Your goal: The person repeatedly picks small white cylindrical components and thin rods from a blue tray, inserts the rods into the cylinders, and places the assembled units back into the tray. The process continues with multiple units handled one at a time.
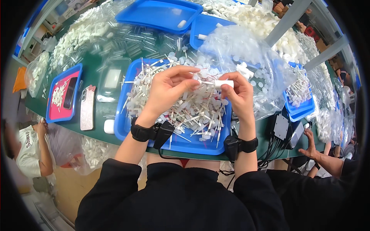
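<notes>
Black sleeves low, wrist straps on both arms. Above the blue tray (127,127), left hand (167,90) pinching a thin white stick (205,82), right hand (239,94) gripping a small white tube (224,83) at its end. Heaped beneath: white disc-tipped sticks (192,111). Left, a phone (87,107). Beyond, a clear plastic bag (246,50) crowding the tray, another blue tray (158,15) farther back.

Phone (87,108) left of tray (124,115); bag (246,50) behind.
</notes>
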`<action>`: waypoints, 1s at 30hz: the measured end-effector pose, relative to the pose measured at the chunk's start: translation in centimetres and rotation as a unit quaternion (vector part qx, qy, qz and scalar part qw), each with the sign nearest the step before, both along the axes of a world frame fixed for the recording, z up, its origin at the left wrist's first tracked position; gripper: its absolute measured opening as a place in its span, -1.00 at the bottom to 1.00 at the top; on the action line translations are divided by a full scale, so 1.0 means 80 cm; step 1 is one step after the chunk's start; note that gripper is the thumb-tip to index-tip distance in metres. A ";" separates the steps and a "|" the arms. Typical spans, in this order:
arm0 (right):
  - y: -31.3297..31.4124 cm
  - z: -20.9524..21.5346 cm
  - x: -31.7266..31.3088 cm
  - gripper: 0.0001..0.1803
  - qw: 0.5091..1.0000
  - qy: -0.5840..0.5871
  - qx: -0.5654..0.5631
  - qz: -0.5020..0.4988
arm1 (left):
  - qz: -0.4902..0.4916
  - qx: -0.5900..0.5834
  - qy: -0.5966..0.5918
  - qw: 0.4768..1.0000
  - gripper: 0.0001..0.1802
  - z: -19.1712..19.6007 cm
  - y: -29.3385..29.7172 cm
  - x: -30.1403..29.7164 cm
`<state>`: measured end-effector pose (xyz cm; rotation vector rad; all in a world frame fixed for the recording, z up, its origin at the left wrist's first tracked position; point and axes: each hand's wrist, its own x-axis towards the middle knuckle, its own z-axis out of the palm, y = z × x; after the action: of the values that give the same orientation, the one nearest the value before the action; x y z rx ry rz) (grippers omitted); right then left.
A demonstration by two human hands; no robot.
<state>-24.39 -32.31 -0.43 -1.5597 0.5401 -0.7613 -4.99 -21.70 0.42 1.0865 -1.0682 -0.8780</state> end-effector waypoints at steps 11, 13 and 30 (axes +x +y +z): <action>0.010 -0.007 0.008 -0.72 1.000 -0.018 -0.020 0.010 | 0.041 -0.036 -0.095 0.994 -0.72 -0.003 0.001 -0.002; 0.010 -0.006 0.012 -0.72 0.996 -0.042 -0.061 -0.038 | 0.043 -0.041 -0.094 0.994 -0.68 -0.002 0.000 -0.005; 0.025 -0.001 0.017 -0.74 0.993 -0.112 -0.033 0.002 | 0.011 -0.052 -0.118 0.992 -0.61 0.003 0.005 -0.009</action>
<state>-23.06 -30.34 -0.47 -1.5111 0.3496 -0.9470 -5.73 -21.28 0.63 1.1321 -1.2813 -0.6797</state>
